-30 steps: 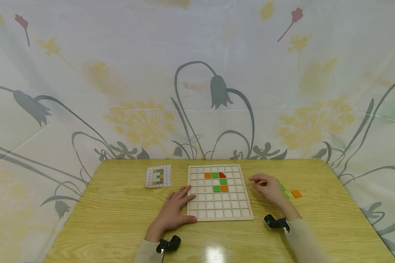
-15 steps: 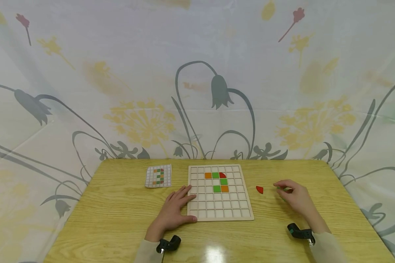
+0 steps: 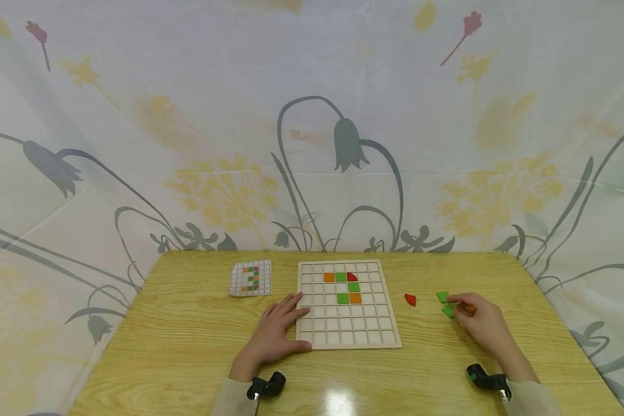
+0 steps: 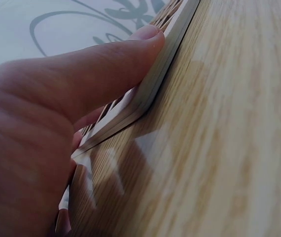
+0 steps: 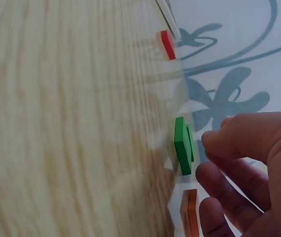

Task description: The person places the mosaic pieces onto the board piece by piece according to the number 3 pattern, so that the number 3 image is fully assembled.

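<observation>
My left hand point(image 3: 275, 334) rests on the left edge of a pale wooden grid board point(image 3: 349, 348), fingers spread and thumb at its near corner. On the board sit several flat tiles: green squares point(image 3: 340, 277), orange squares point(image 3: 355, 298) and a red quarter-round point(image 3: 351, 277). Right of the board, my right hand point(image 3: 481, 323) hovers over loose tiles, fingers loosely bent, nothing held in the right wrist view. Its fingertips are beside two green tiles point(image 3: 442, 297); an orange tile point(image 5: 192, 212) lies below the fingers, partly hidden in the head view.
A loose red quarter-round tile point(image 3: 410, 300) lies between the board and the right hand. At the back left is a paper card point(image 3: 251, 278) printed with a coloured grid pattern. A flower-patterned cloth point(image 3: 312, 144) hangs behind the wooden table point(image 3: 187, 346).
My right hand has moved right, away from the board, uncovering the loose red tile and then the green tiles. It now covers part of the orange tile. My left hand has stayed put.
</observation>
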Tool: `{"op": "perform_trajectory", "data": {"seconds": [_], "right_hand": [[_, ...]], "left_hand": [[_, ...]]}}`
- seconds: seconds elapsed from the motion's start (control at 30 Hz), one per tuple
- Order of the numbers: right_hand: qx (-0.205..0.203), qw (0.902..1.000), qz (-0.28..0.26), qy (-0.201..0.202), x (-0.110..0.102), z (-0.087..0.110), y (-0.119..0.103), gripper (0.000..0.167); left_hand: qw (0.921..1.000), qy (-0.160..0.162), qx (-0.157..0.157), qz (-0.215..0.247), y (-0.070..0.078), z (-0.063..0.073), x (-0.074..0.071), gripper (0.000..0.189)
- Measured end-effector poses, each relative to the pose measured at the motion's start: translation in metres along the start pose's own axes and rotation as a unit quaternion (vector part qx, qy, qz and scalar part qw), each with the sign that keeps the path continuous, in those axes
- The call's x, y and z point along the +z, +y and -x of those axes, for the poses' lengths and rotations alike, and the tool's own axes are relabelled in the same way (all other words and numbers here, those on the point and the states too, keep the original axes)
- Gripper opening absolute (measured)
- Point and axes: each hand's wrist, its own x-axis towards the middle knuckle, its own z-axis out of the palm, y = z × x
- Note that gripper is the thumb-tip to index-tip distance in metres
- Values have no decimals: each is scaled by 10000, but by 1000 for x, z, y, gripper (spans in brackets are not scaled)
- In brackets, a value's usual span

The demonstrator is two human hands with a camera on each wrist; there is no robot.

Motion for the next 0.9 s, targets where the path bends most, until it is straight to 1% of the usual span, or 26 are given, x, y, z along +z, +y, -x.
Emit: {"op": "perform_trajectory", "data": {"seconds": [0.13, 0.3, 0.5, 0.73, 0.9], "right_hand": [[-1, 9999, 78, -133, -1, 1, 1, 25], [-71, 9993, 200, -317, -1, -1, 1, 24], [65, 9983, 241, -520, 1, -2, 3, 24], [165, 9965, 291, -760, 1, -4, 3, 24], [204, 9959, 267, -845, 0, -2, 2, 27]], "left_hand": [[10000, 7, 15, -8, 0, -1, -1, 77], [10000, -63, -44, -11, 1, -1, -2, 78], [10000, -61, -71, 4, 1, -1, -2, 77], [9996, -169, -243, 4, 3, 0, -3, 78], [9996, -165, -233, -3, 3, 0, -2, 79]]}}
